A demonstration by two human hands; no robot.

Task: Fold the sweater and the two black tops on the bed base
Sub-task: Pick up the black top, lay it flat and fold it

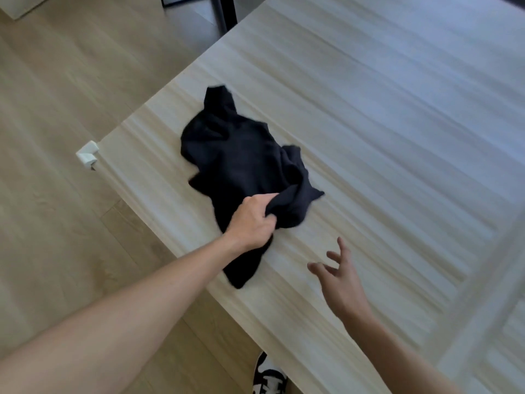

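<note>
A crumpled black top (241, 157) lies near the left edge of the pale wooden bed base (383, 123). My left hand (252, 220) is closed on a bunched fold at the garment's near side. A strip of the fabric trails from under that hand toward the base's edge. My right hand (339, 275) hovers over the bare wood to the right of the garment, fingers spread, holding nothing. No sweater or second black top is in view.
Light wood flooring (56, 137) runs along the left of the bed base. A white corner bracket (88, 155) sticks out at the base's left corner. A black-and-white shoe (268, 378) shows at the bottom. Dark furniture legs (227, 9) stand beyond the far corner.
</note>
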